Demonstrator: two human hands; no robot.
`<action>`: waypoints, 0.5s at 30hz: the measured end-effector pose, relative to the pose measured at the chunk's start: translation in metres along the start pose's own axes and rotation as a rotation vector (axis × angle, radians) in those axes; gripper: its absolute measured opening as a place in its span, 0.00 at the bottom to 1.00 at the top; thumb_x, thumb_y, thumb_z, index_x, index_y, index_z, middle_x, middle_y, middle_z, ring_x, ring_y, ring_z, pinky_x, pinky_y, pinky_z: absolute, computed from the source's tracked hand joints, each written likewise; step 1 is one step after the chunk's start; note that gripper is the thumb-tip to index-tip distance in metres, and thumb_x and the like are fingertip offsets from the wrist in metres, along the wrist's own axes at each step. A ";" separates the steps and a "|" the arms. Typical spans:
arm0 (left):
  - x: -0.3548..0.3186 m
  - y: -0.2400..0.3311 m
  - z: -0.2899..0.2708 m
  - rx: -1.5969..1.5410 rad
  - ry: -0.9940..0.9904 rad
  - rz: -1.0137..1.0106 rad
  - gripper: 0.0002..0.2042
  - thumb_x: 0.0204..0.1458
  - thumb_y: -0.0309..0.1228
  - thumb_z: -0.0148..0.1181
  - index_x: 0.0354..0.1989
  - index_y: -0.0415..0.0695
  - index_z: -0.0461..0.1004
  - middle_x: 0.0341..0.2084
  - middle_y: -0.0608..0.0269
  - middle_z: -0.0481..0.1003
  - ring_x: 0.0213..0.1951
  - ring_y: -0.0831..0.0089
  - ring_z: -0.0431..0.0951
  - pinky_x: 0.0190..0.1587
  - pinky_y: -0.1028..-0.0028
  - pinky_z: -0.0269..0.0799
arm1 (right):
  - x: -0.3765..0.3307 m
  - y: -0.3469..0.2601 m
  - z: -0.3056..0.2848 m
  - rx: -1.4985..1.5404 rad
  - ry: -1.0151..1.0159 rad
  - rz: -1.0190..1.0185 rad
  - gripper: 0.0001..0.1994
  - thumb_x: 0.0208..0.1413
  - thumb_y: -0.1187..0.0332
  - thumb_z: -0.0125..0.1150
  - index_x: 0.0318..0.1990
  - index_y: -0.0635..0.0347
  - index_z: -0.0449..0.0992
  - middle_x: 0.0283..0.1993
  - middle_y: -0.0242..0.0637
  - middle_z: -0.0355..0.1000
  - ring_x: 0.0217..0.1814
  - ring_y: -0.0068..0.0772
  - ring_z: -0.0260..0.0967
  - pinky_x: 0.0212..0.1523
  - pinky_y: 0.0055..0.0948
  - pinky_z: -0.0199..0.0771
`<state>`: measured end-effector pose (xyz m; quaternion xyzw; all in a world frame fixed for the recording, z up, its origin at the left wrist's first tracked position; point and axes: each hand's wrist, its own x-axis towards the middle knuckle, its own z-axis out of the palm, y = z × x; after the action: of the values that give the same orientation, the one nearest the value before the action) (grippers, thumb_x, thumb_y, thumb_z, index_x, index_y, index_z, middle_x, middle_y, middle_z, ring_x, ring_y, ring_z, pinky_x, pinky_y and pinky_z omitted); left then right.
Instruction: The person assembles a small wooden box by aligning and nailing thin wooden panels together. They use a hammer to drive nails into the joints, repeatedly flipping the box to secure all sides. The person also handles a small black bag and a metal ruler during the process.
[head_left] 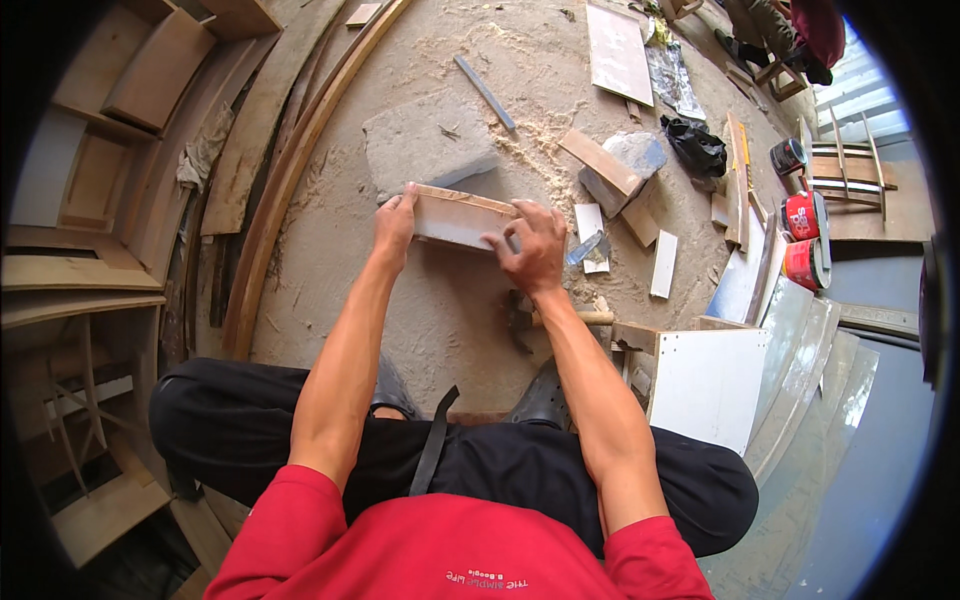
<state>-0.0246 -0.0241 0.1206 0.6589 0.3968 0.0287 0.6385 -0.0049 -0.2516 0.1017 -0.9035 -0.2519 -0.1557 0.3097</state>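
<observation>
My left hand (397,228) grips the left end of a short, box-like wooden piece (458,224), which has a pale long side and bare wood along its top edge. At the other end, the fingers of my right hand (537,246) are bent around the corner of the same piece. It is held above the floor, just in front of a flat concrete block (420,145). Below my right forearm lies a hammer (588,318) with a wooden handle and dark head. A small clear plastic packet (584,250) rests on a pale wood strip beside my right hand.
Long planks (290,170) and wooden cabinets (105,150) line the left. A white-faced box (707,385) stands near my right knee. Cans (800,216), a black plastic bag (697,148), a metal bar (484,92) and a stone (637,155) lie farther out. Another person (800,35) is at far right.
</observation>
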 end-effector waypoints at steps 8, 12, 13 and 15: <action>0.009 -0.018 -0.003 -0.065 -0.095 0.157 0.21 0.65 0.47 0.51 0.31 0.41 0.76 0.25 0.74 0.71 0.31 0.82 0.65 0.36 0.77 0.62 | 0.017 0.034 -0.008 -0.084 0.024 1.099 0.28 0.62 0.48 0.54 0.56 0.64 0.71 0.56 0.53 0.71 0.60 0.52 0.68 0.59 0.48 0.67; 0.003 -0.024 -0.011 -0.159 -0.186 0.195 0.19 0.67 0.45 0.49 0.32 0.43 0.76 0.27 0.76 0.71 0.32 0.83 0.65 0.39 0.79 0.62 | 0.005 0.075 0.004 1.127 -0.157 1.510 0.37 0.58 0.45 0.56 0.61 0.75 0.64 0.66 0.59 0.62 0.66 0.53 0.64 0.62 0.46 0.67; -0.001 -0.014 0.003 -0.180 -0.256 0.208 0.19 0.67 0.45 0.48 0.33 0.43 0.76 0.28 0.76 0.71 0.33 0.84 0.65 0.39 0.79 0.62 | -0.009 0.117 0.013 0.894 -0.137 1.469 0.34 0.56 0.52 0.60 0.60 0.75 0.65 0.61 0.55 0.68 0.61 0.48 0.68 0.54 0.42 0.73; -0.012 -0.011 -0.004 -0.233 -0.188 0.232 0.19 0.66 0.45 0.49 0.37 0.42 0.77 0.30 0.75 0.72 0.35 0.85 0.66 0.41 0.80 0.62 | -0.004 0.105 0.014 1.004 -0.139 1.434 0.32 0.55 0.56 0.61 0.59 0.75 0.67 0.57 0.52 0.70 0.56 0.47 0.71 0.52 0.41 0.73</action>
<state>-0.0405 -0.0297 0.1174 0.6216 0.2506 0.0861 0.7371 0.0515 -0.3159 0.0382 -0.6087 0.3195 0.2612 0.6776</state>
